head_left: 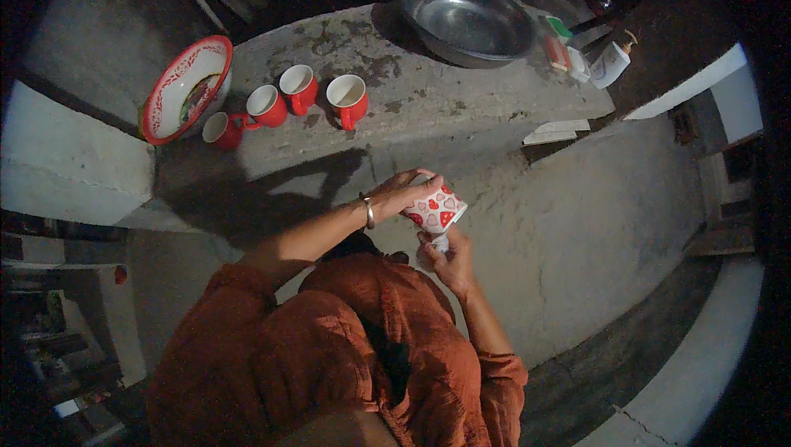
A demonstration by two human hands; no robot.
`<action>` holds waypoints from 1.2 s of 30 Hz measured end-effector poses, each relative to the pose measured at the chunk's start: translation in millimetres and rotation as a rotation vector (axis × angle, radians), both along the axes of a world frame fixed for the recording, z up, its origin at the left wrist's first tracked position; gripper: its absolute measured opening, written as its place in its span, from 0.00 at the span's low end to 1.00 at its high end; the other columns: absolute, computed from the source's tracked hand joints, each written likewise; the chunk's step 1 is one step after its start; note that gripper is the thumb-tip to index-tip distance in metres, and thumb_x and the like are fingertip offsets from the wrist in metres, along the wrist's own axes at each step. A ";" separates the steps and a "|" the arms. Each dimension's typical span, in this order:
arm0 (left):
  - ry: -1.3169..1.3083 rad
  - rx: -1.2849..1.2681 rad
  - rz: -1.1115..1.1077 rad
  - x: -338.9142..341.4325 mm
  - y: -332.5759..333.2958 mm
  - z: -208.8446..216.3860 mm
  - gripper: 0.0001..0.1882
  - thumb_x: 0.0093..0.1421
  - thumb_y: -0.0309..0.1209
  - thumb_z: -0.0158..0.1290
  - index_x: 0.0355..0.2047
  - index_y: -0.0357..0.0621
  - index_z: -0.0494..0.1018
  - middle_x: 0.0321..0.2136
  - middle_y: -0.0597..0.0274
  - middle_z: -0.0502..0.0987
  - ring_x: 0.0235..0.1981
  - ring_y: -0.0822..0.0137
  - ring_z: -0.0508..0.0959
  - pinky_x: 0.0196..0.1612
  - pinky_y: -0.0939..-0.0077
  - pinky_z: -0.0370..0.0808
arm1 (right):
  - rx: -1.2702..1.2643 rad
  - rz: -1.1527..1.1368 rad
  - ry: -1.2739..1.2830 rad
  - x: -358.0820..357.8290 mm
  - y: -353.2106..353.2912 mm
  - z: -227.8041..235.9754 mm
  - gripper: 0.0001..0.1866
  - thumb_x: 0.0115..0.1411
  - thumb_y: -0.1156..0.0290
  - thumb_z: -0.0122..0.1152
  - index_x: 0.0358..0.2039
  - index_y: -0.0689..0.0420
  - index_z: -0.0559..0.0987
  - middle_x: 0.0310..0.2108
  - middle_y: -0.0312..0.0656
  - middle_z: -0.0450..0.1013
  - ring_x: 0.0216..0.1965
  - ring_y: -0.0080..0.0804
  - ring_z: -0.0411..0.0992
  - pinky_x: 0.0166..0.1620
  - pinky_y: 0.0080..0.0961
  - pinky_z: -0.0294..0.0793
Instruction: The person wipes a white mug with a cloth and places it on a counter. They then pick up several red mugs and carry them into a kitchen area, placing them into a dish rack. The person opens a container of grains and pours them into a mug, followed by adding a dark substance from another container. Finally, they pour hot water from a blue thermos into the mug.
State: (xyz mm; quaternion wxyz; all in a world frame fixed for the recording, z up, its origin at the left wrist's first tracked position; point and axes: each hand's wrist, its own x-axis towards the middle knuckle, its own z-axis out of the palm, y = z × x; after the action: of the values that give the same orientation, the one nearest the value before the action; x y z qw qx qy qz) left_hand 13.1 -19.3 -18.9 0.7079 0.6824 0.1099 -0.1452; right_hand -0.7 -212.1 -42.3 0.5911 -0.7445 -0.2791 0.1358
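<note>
In front of my body I hold a white mug with red and pink hearts (pixel 438 209), tilted with its rim toward the right. My left hand (pixel 402 193), a metal bangle on its wrist, is closed round the mug's far left side. Just below the mug, my right hand (pixel 450 262) pinches a small whitish, crumpled cloth-like piece (pixel 440 243). Fingers partly hide that piece, so I cannot tell exactly what it is. Several red mugs with pale insides (pixel 351 101) stand on the concrete ledge (pixel 461 105) beyond my hands.
A large metal basin (pixel 470 25) sits at the back of the ledge. To its right are a white pump bottle (pixel 610 63) and a green-topped item (pixel 559 28). At the left, a red-rimmed enamel basin (pixel 189 88) leans on its side beside the mugs.
</note>
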 end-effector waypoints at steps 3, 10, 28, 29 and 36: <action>-0.588 0.530 -0.123 -1.6 13.2 -5.5 0.40 0.45 0.51 0.63 0.56 0.49 0.64 0.50 0.52 0.69 0.52 0.56 0.68 0.54 0.65 0.65 | 0.246 -0.086 0.476 -3.8 2.7 6.2 0.10 0.57 0.78 0.60 0.40 0.59 0.76 0.33 0.33 0.75 0.32 0.21 0.71 0.37 0.21 0.72; -0.497 1.021 -0.657 -9.7 -2.6 35.6 0.61 0.28 0.39 0.71 0.64 0.60 0.51 0.50 0.55 0.67 0.51 0.51 0.68 0.55 0.60 0.65 | 0.121 0.050 0.403 4.4 3.6 36.3 0.09 0.56 0.79 0.58 0.39 0.62 0.76 0.32 0.35 0.75 0.31 0.19 0.70 0.35 0.20 0.69; -0.425 0.596 0.526 107.1 58.7 -69.4 0.51 0.32 0.42 0.70 0.54 0.39 0.56 0.49 0.50 0.66 0.52 0.56 0.68 0.54 0.64 0.66 | 0.476 -0.632 0.578 -0.6 -65.5 47.6 0.19 0.57 0.80 0.56 0.50 0.62 0.71 0.36 0.38 0.72 0.33 0.21 0.69 0.35 0.17 0.67; -0.446 0.735 0.560 116.5 64.6 -76.7 0.49 0.31 0.41 0.69 0.53 0.40 0.57 0.49 0.49 0.66 0.51 0.56 0.68 0.53 0.63 0.66 | 0.522 -0.609 0.574 -1.7 -65.8 41.8 0.19 0.57 0.80 0.56 0.50 0.62 0.71 0.37 0.38 0.73 0.34 0.21 0.69 0.36 0.17 0.68; -0.455 0.533 0.673 157.9 85.3 -122.5 0.54 0.30 0.37 0.69 0.57 0.38 0.54 0.49 0.49 0.63 0.52 0.54 0.67 0.54 0.63 0.66 | 0.521 -0.672 0.641 -13.2 -75.5 29.8 0.21 0.58 0.77 0.55 0.53 0.62 0.69 0.44 0.41 0.72 0.39 0.25 0.71 0.39 0.21 0.70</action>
State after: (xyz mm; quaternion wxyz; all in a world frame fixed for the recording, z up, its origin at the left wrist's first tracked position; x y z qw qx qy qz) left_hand 171.1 66.0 -141.4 0.5222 0.7810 0.2004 0.2777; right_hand -13.9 -287.6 -12.5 0.8229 -0.5425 0.1450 0.0861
